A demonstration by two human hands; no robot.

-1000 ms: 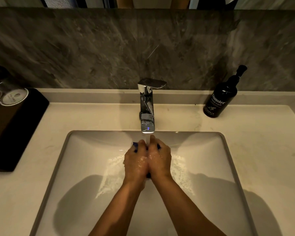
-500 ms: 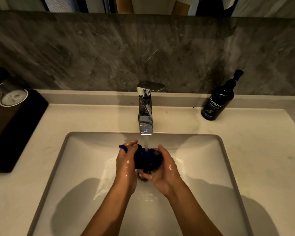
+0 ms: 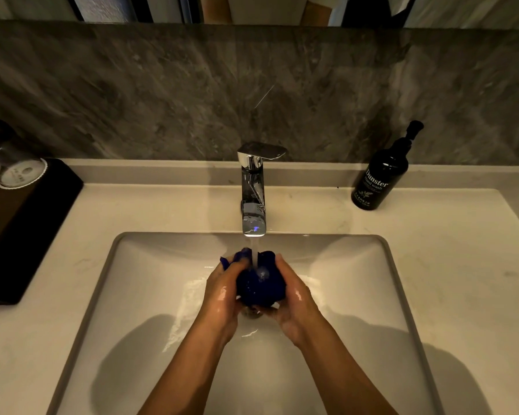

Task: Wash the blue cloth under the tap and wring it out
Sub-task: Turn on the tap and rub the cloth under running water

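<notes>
Left hand point(image 3: 225, 290) & right hand point(image 3: 294, 298) cup balled blue cloth point(image 3: 259, 284) w/ curled fingers under running tap point(image 3: 253, 202); looks soft, soaked, heavy; best wrung gripping both ends.

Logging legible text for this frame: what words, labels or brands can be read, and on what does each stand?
"Dunster" on the black pump bottle right of the tap.
"Hand wash" just below it on the same bottle.
Small print and an emblem lower on the bottle: too small to read.
Round paper cap on the glass at left: print too blurred to read.
</notes>
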